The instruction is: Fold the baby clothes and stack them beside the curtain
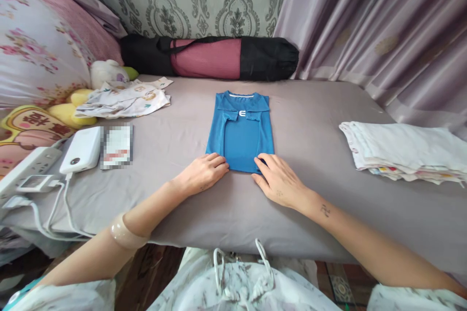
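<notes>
A blue T-shirt (241, 138) lies on the bed in a neat rectangle, sides and sleeves folded inward, its collar pointing away from me and a small white letter below the neckline. At its near left corner, my left hand (204, 172) has its fingers curled over the hem; the thumb is hidden. Opposite it, my right hand (279, 180) holds the near right corner, fingers on top of the fabric and thumb at the edge. Both wrists come in low from the near side of the bed.
On the right sits a stack of folded white cloths (404, 150). At left are a patterned garment (127, 99), plush toys (71, 107), a white power bank (82, 148), a blurred-out phone-sized item (117, 146) and a power strip (29, 170) with cables. A long black-and-pink bag (206, 58) lies along the wall.
</notes>
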The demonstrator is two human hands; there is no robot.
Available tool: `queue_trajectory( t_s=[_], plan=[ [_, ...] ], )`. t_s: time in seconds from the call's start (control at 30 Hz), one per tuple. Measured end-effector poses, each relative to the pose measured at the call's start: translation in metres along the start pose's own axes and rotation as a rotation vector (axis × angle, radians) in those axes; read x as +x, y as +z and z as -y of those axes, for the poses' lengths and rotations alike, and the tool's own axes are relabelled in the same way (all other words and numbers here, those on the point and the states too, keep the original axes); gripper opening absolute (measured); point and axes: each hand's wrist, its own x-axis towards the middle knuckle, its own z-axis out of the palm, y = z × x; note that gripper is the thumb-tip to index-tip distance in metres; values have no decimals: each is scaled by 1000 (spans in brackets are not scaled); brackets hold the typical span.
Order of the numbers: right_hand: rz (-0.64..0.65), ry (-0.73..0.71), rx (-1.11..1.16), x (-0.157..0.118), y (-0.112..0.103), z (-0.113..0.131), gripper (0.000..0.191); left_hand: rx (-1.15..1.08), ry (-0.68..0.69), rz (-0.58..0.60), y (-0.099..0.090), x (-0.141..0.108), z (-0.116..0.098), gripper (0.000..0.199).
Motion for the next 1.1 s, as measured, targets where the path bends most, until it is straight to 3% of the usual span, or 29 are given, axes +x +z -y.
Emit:
queue_trajectory(
  t_s=[0.27, 0.4, 0.63, 0.9, 1.1],
  plan=[
    [-53, 40, -107, 18, 5, -6, 26, -30, -182, -82, 9, 13, 6, 36],
    [-65, 18, -84, 13, 3, -18, 25, -21, -119, -113, 9, 2, 14, 36],
    [-78, 33, 45, -1, 6, -45, 36, -144, -187, -122, 5, -23, 37, 23],
    [-122, 104, 293, 4, 6, -64, 25, -388, -412, -184, 5, -17, 48, 26],
    [-172, 207, 335, 10, 9, -68, 26, -446, -558, -248, 6, -8, 56, 31]
  ],
)
